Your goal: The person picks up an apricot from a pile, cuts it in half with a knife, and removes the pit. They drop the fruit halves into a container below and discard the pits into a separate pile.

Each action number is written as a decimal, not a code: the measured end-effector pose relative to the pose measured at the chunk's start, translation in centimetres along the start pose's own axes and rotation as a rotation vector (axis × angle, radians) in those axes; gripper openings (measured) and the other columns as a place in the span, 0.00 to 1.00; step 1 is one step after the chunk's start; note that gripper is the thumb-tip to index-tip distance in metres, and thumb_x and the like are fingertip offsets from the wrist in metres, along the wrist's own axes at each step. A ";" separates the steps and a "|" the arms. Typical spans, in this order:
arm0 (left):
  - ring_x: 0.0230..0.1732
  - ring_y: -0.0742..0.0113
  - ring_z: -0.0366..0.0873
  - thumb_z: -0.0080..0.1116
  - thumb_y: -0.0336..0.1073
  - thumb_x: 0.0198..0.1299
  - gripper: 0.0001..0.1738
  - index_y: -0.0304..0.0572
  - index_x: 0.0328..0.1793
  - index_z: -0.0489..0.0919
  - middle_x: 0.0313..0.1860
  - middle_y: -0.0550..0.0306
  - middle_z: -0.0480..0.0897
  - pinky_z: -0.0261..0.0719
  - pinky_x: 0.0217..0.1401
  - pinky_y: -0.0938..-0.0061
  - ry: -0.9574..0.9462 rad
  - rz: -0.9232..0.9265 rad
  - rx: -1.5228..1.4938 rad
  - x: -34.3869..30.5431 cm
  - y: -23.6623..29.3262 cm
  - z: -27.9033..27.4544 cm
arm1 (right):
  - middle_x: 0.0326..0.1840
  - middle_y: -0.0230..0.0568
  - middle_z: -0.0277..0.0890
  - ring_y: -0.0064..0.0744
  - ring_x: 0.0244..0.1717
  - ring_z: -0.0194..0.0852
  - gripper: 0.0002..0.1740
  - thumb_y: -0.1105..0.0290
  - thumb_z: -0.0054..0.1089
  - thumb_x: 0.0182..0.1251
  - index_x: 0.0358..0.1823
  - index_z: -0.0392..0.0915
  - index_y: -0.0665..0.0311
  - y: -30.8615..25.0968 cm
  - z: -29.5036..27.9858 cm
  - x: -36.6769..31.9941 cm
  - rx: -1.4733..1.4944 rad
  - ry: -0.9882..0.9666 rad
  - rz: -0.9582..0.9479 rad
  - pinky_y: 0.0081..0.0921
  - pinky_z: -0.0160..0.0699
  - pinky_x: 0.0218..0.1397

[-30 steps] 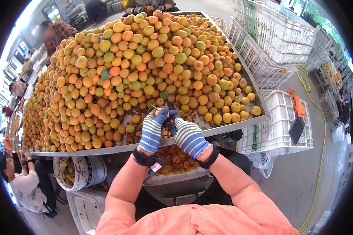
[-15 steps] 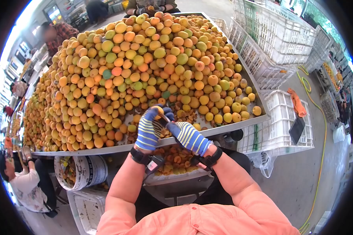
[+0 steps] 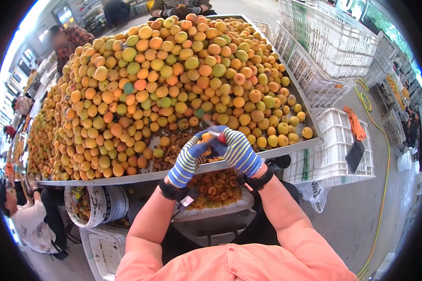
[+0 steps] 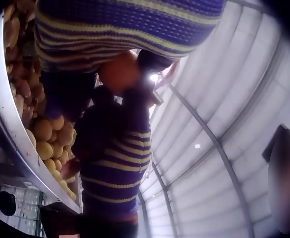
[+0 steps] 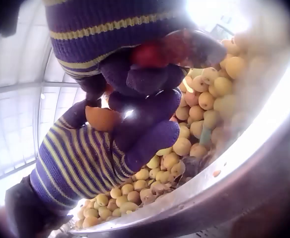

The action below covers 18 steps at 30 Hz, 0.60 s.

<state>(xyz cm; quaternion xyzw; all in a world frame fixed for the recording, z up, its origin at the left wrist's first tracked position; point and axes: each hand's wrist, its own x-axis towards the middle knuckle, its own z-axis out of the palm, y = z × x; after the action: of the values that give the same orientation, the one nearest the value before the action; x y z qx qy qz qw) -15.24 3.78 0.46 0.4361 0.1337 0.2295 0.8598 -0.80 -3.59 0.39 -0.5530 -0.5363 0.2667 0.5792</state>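
In the head view both hands meet over the tray's near edge, in blue-and-yellow striped gloves. The left hand (image 3: 186, 162) holds an orange fruit (image 3: 205, 137) in its fingers; the fruit (image 5: 101, 118) also shows between the gloves in the right wrist view. The right hand (image 3: 240, 151) grips a red handle (image 3: 221, 137), with a thin blurred blade pointing up and away. The right wrist view shows that red handle (image 5: 152, 54) under the curled right fingers. Dark glove fingertips hide the contact between tool and fruit.
A large fruit heap (image 3: 150, 79) fills the metal tray (image 3: 286, 151). Fruit pieces lie by the hands, more in a container (image 3: 215, 189) below. White crates (image 3: 333, 140) stand at right, a white bucket (image 3: 109, 204) at left. Other people are around the tray.
The right hand has moved up and slightly right, its red handle now showing. The left hand has shifted slightly right with a fruit in its fingers. The blade now points away from the body.
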 end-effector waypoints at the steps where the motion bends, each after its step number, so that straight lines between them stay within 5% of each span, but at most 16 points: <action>1: 0.61 0.61 0.75 0.59 0.47 0.57 0.38 0.33 0.69 0.62 0.60 0.50 0.74 0.72 0.66 0.64 0.041 0.022 0.059 -0.4 -0.2 0.4 | 0.30 0.43 0.80 0.33 0.30 0.80 0.14 0.67 0.63 0.63 0.47 0.77 0.67 0.4 -0.2 0.0 0.035 0.050 0.053 0.27 0.77 0.35; 3: 0.64 0.56 0.72 0.56 0.41 0.55 0.37 0.31 0.69 0.61 0.65 0.43 0.70 0.69 0.69 0.62 0.088 0.074 0.088 -0.8 -0.4 0.7 | 0.28 0.34 0.78 0.18 0.27 0.73 0.10 0.70 0.59 0.66 0.43 0.77 0.70 -0.3 -0.2 0.4 0.115 0.181 0.118 0.21 0.75 0.31; 6: 0.65 0.51 0.70 0.55 0.40 0.56 0.33 0.30 0.65 0.63 0.67 0.37 0.67 0.67 0.71 0.61 0.160 0.204 -0.238 0.0 0.4 0.3 | 0.27 0.37 0.78 0.21 0.26 0.73 0.11 0.69 0.59 0.66 0.41 0.77 0.71 -1.2 -0.1 0.5 0.225 0.259 0.329 0.22 0.75 0.30; 8: 0.65 0.48 0.70 0.52 0.38 0.59 0.26 0.32 0.61 0.66 0.67 0.34 0.67 0.66 0.71 0.60 0.185 0.241 -0.254 0.0 0.5 0.7 | 0.32 0.46 0.81 0.34 0.31 0.81 0.16 0.67 0.62 0.64 0.47 0.74 0.72 1.7 0.9 -0.4 -0.132 0.145 0.135 0.28 0.79 0.34; 14: 0.57 0.50 0.75 0.49 0.37 0.61 0.21 0.36 0.59 0.72 0.57 0.41 0.76 0.73 0.65 0.62 0.300 0.163 -0.366 -0.1 -1.4 -1.2 | 0.34 0.51 0.81 0.44 0.35 0.82 0.18 0.66 0.65 0.61 0.47 0.73 0.70 -0.7 3.2 -1.1 -0.117 0.132 0.076 0.31 0.79 0.39; 15: 0.48 0.54 0.78 0.49 0.37 0.60 0.18 0.37 0.55 0.73 0.48 0.46 0.77 0.81 0.52 0.63 0.378 0.144 -0.373 -0.3 -1.4 -0.6 | 0.30 0.51 0.80 0.43 0.32 0.82 0.16 0.67 0.64 0.62 0.45 0.74 0.70 -1.1 2.9 -1.0 -0.143 0.143 0.083 0.31 0.78 0.36; 18: 0.41 0.60 0.77 0.49 0.37 0.61 0.16 0.38 0.52 0.74 0.42 0.50 0.76 0.80 0.38 0.68 0.157 0.111 -0.392 -0.8 -1.4 -1.1 | 0.20 0.31 0.74 0.20 0.20 0.72 0.11 0.67 0.63 0.63 0.33 0.75 0.68 -0.9 2.5 0.3 0.271 0.350 0.182 0.18 0.68 0.23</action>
<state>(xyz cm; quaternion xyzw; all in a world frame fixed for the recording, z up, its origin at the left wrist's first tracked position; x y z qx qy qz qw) -16.02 3.37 -1.31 0.2482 0.1291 0.3313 0.9011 -3.28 -2.63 0.88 -0.5539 -0.3352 0.2877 0.7057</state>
